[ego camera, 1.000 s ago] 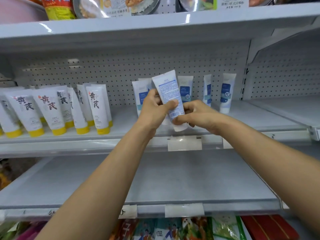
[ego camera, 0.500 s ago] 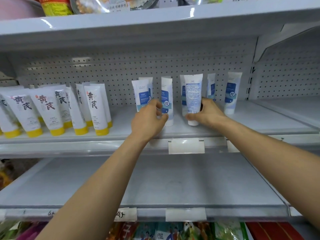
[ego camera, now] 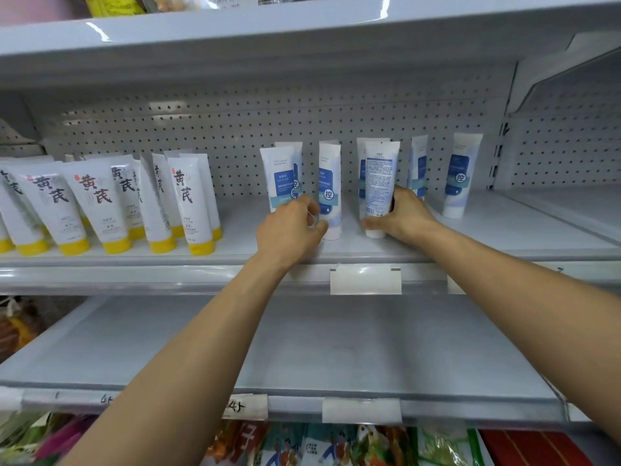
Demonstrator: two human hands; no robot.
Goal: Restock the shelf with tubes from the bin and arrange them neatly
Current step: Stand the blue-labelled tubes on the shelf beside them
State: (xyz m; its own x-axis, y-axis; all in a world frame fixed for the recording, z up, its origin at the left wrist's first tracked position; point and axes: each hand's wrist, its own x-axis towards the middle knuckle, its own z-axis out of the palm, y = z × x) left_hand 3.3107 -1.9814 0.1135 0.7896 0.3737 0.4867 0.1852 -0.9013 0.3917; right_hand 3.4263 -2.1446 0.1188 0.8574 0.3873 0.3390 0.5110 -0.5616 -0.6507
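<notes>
Several white-and-blue tubes stand cap-down on the middle shelf (ego camera: 504, 230). My right hand (ego camera: 406, 218) grips one upright tube (ego camera: 381, 176) near its cap, its printed back label facing me, with another tube close behind it. My left hand (ego camera: 290, 230) holds the lower left edge of a neighbouring upright tube (ego camera: 330, 183) between curled thumb and fingers. More of the same tubes stand at the left (ego camera: 280, 176) and at the right (ego camera: 462, 176). No bin is in view.
White tubes with yellow caps (ego camera: 100, 203) crowd the left part of the same shelf. A pegboard backs it. The lower shelf (ego camera: 336, 348) juts out toward me under my forearms. Snack packs (ego camera: 336, 445) lie below, and food items sit on the top shelf.
One second ago both hands held one tube tilted in the air. My right hand has since stood it on the shelf, and my left hand moved to the tube beside it.
</notes>
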